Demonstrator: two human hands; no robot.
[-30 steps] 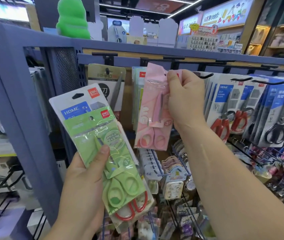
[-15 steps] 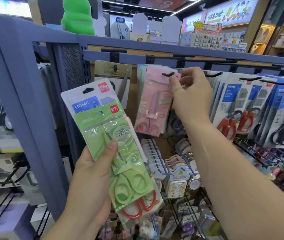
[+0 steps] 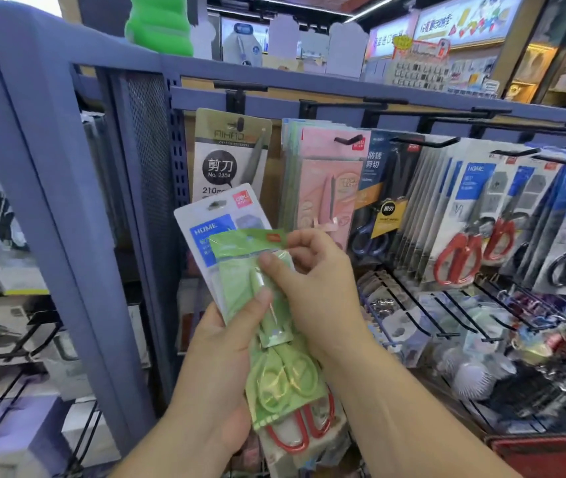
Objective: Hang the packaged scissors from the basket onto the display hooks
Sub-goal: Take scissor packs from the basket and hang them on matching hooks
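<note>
Green scissors pack (image 3: 285,381) pinched by right grip (image 3: 316,288), left grip (image 3: 219,367) clasping "HOME" pack (image 3: 212,225).

— How many hands are showing?
— Two are showing: a left hand (image 3: 219,374) and a right hand (image 3: 319,294).
— And packs being held?
— Two are showing there, one green pack (image 3: 281,381) and one white pack (image 3: 205,219).
— And red-handled scissors (image 3: 458,258) hanging at right?
— Two pairs are hanging.

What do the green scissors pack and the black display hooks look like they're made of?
The green scissors pack looks like glossy clear plastic over green card, going by the glare streaks and the print showing through. The display hooks are probably metal rod coated matte black: thin, straight, dull.
</note>
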